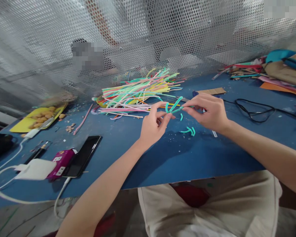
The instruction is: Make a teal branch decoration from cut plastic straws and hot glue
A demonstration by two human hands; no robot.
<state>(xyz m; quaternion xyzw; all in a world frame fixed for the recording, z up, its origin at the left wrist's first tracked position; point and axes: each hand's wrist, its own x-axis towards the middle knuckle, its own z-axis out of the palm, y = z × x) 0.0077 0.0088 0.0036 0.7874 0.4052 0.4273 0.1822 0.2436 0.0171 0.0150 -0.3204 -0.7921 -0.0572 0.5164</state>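
Note:
My left hand [155, 122] pinches a bent teal pipe cleaner [174, 106] between thumb and fingers, its loops standing up above the fingertips. From the other side, my right hand [207, 110] has thumb and forefinger closed on an end of the same pipe cleaner. Both hands are raised a little over the blue table [162, 164]. Below them lie short cut teal pieces [189, 131]. Just beyond is a large loose pile of pipe cleaners [138, 93] in green, pink, yellow and white.
A phone [85, 156] with a cable lies left, beside a purple socket block [61, 163] and white charger [37, 169]. Farther left is a yellow plate [22, 124] of round brown food. A black cable [254, 110] coils at right. Perforated metal mesh [138, 42] stands behind; a person is beyond.

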